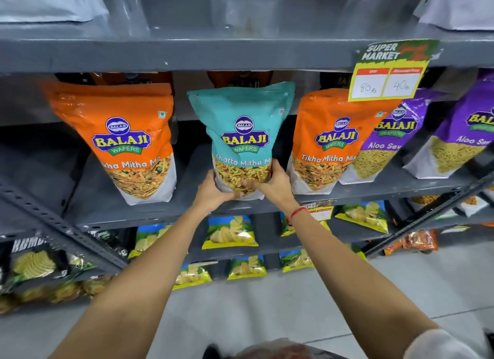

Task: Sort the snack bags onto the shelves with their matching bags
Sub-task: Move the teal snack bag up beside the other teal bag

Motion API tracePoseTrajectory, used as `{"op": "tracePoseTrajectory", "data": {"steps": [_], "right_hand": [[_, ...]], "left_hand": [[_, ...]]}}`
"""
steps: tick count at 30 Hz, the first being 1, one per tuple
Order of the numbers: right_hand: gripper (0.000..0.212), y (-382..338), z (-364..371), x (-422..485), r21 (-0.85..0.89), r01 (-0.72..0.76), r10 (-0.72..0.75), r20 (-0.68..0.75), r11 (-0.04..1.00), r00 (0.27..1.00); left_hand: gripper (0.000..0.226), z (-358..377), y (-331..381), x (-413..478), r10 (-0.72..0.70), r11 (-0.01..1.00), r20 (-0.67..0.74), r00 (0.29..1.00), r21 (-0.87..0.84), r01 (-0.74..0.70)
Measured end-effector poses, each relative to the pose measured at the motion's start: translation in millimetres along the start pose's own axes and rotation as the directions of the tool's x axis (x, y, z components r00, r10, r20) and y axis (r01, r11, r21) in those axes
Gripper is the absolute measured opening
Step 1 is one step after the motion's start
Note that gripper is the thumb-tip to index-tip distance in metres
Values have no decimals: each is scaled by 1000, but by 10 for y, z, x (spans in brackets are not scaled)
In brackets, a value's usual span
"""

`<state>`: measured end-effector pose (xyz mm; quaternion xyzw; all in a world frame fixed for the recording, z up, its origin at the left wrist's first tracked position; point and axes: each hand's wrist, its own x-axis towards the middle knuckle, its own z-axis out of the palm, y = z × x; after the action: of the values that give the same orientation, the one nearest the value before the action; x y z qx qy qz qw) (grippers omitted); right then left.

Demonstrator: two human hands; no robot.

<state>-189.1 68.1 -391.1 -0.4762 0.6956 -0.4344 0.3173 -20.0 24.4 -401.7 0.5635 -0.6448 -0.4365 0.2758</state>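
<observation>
Both forearms reached out; left hand [211, 190] and right hand [272, 183] clamped the teal bag's [242, 134] base, upright on the shelf [160, 211] between orange bags [125, 142]. Left there, it would sit mismatched and might topple.

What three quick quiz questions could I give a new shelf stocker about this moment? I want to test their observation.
1. True or false: the teal bag is held by both the left hand and the right hand.
2. What colour are the bags standing on either side of it?
A. purple
B. orange
C. yellow
3. Fill in: the yellow price tag hangs from the shelf edge to the ____ of the teal bag.

Key: 1 true; 2 B, the orange bag and its twin; 3 right.
</observation>
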Motion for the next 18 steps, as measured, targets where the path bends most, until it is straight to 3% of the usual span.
{"op": "tracePoseTrajectory", "data": {"steps": [6, 10, 12, 16, 18], "right_hand": [[81, -104, 118, -345, -90, 104, -104, 8, 990, 995], [78, -296, 68, -635, -77, 214, -215, -3, 974, 977], [72, -428, 26, -800, -45, 291, -292, -27, 956, 956], [62, -748, -60, -1134, 52, 448, -440, -122, 893, 890], [62, -940, -117, -1274, 67, 518, -504, -156, 853, 849]], "left_hand": [[84, -211, -30, -352, 51, 998, -62, 997, 30, -49], [86, -427, 39, -704, 111, 991, -107, 988, -60, -118], [86, -566, 103, -891, 165, 980, -119, 979, -93, -176], [105, -825, 281, -1232, 246, 969, -194, 950, 28, -246], [100, -939, 417, -1397, 301, 952, -246, 921, 30, -303]]}}
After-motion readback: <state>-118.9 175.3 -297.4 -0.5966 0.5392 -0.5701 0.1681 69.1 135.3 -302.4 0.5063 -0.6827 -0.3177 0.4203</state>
